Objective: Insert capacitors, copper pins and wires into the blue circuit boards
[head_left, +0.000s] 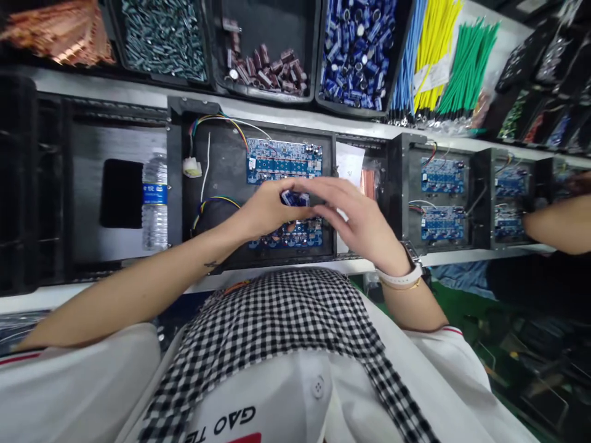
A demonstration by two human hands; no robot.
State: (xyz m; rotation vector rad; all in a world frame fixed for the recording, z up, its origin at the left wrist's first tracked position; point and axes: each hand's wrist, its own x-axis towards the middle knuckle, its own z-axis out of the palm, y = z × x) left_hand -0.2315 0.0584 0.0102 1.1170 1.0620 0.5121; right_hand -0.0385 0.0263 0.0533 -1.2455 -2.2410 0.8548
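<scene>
My left hand (270, 209) is curled around several small blue capacitors (294, 198), held over a black fixture tray (217, 166). The tray carries an upper blue circuit board (282, 160) and a lower blue board (295, 235) that my hands partly hide. My right hand (355, 218), with a white wristband, hovers just right of the left hand, its fingers stretched toward the capacitors and a little blurred. Coloured wires (217, 120) and a white connector (192, 167) lie on the tray's left side.
A water bottle (155, 200) lies left of the tray. Behind are bins of brown capacitors (268, 67), blue capacitors (357, 52), screws (161, 37) and coloured wire bundles (438, 61). More fixture trays with boards (442, 197) sit to the right, where another person's arm (558, 224) reaches.
</scene>
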